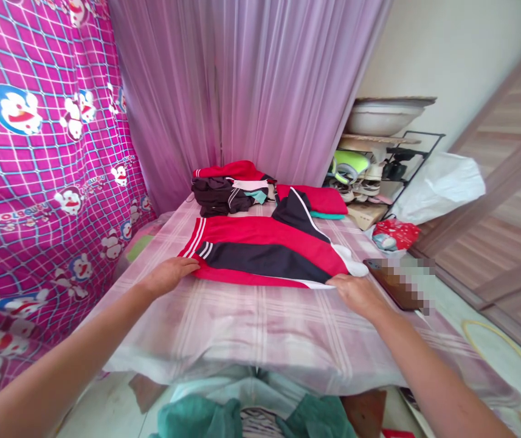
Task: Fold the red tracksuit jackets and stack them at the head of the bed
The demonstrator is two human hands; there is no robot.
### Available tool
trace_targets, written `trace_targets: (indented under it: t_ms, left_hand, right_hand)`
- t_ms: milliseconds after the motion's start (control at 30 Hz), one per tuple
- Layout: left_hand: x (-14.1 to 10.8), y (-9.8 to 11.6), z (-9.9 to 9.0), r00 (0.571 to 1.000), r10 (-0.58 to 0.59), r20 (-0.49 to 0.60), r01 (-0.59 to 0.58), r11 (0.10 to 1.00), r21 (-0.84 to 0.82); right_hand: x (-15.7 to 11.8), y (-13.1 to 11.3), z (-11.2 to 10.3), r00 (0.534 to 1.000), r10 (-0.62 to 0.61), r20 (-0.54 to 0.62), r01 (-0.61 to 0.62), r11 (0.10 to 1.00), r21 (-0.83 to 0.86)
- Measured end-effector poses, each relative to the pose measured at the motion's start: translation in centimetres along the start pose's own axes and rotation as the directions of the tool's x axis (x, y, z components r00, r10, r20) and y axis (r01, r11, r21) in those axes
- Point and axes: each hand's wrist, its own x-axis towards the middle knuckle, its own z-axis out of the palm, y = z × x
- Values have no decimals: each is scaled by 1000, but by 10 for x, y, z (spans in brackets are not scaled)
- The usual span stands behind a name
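Observation:
A red and black track jacket [260, 258] with white trim lies on the plaid tablecloth, laid out sideways. A black sleeve runs along its front part, the striped cuff beside the striped hem at the left. Another black part with a white stripe sticks out at the back. My left hand [175, 272] grips the jacket's near left corner at the hem, with its fingertips partly hidden. At the other end, my right hand [355, 293] pinches the near right edge close to the white trim.
Behind the jacket sits a heap of dark and red clothes [224, 193], with folded red clothing [317, 199] to its right. A phone [394, 285] lies near the right edge of the covered table [260, 328]. Beyond stand a loaded rack [413, 158] and a white bag [442, 185].

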Motion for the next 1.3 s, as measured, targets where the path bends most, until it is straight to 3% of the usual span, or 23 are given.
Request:
trace_targets:
  t_ms: [167,267,367,467,533,567,633,700,767,833,967,1300]
  left_hand:
    - [-10,14,-8,998,45,48,-44,999,-22]
    - [-15,22,-9,994,35,101,-33,999,-25]
    - [-13,29,-25,979,3,203,2,1000,-22]
    - [2,41,-51,954,-73,289,73,997,10]
    - [20,53,-61,959,-123,256,119,992,34]
    - [32,61,-61,969,-133,208,129,991,34]
    - [57,75,-48,990,-103,100,100,994,33]
    - [80,88,-24,991,-132,25,130,988,84]
    - [95,96,3,967,-253,-15,253,956,149]
    - [101,99,24,954,-299,-12,296,938,182]
    - [100,95,39,953,-304,-18,301,933,198]
    - [99,92,37,951,-309,-3,302,929,214]
  right_hand:
    - [-13,-4,-8,995,-45,92,46,999,-3]
    - [-18,-4,-7,991,-53,122,43,995,86]
    - [-18,3,-17,977,-87,194,41,973,229]
    - [-8,3,-40,940,-126,318,3,933,359]
    - [8,-11,-54,951,-93,296,-30,922,386]
    - [20,-22,-57,974,-49,222,-42,921,386]
    - [47,-53,-57,999,53,11,-53,922,384]
    - [75,-88,-45,985,81,-150,-15,919,393]
    - [97,-115,-26,986,49,-159,14,928,373]
    - [108,-128,-6,999,23,-34,-10,940,342]
    - [104,-117,18,995,58,77,-76,961,267]
    - [56,-45,19,962,241,126,-259,954,151]
